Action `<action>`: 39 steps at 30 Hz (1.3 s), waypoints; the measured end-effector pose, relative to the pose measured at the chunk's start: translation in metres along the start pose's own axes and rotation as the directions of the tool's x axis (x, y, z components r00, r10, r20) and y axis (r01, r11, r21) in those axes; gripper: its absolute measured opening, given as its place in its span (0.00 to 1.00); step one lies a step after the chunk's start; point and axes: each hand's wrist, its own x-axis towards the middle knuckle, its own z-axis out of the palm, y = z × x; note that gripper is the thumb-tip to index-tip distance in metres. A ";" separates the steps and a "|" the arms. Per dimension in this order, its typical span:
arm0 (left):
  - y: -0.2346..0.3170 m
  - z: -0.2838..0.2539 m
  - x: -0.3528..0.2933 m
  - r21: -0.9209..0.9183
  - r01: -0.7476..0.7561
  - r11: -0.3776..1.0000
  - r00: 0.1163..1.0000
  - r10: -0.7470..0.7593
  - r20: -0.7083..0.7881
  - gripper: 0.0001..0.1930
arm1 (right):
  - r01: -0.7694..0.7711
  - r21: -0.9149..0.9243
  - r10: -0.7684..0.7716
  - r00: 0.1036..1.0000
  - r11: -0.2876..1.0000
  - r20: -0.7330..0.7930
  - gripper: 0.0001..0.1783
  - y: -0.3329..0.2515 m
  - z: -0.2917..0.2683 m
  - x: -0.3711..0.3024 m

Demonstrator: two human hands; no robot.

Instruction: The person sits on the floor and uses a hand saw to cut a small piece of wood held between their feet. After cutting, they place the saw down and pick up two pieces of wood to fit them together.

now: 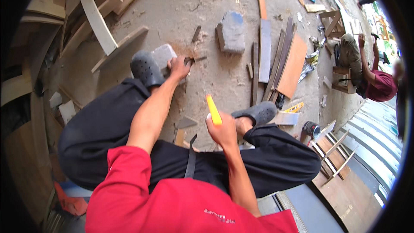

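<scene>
My left hand [178, 68] is closed on a small dark metal piece [196, 59], whose thin end sticks out to the right. It is beside a pale stone block [164, 54], next to my left shoe. Closer to me, my right hand [222, 129] is wrapped round a yellow-handled tool [213, 111]. The yellow part points up and away from the fist and has an orange tip; the rest of the tool is hidden by the hand, so its kind cannot be told.
A grey block [231, 32] stands ahead on the dirty floor. Wood strips and an orange-brown board [293, 65] lie to the right, near a can [311, 129]. Planks [97, 19] lean at the left. Another person [374, 75] sits at the far right.
</scene>
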 end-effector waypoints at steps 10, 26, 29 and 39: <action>0.003 -0.004 0.003 -0.026 -0.030 0.999 1.000 0.031 0.005 0.17 | 0.065 -0.011 -0.066 0.997 0.998 -0.044 0.13 0.021 0.007 -0.029; 0.010 -0.006 -0.010 -0.005 -0.065 0.998 0.998 0.065 0.018 0.17 | -0.009 -0.022 0.008 0.998 1.000 -0.056 0.13 0.030 0.034 0.026; 0.001 -0.009 -0.003 -0.009 -0.050 0.999 0.999 0.049 -0.019 0.16 | 0.052 0.017 -0.051 0.998 0.999 -0.034 0.12 0.016 0.011 -0.013; -0.012 0.002 -0.003 -0.038 -0.005 0.999 0.999 0.007 0.049 0.18 | 0.055 0.085 -0.051 0.997 0.995 -0.053 0.12 0.022 0.008 -0.024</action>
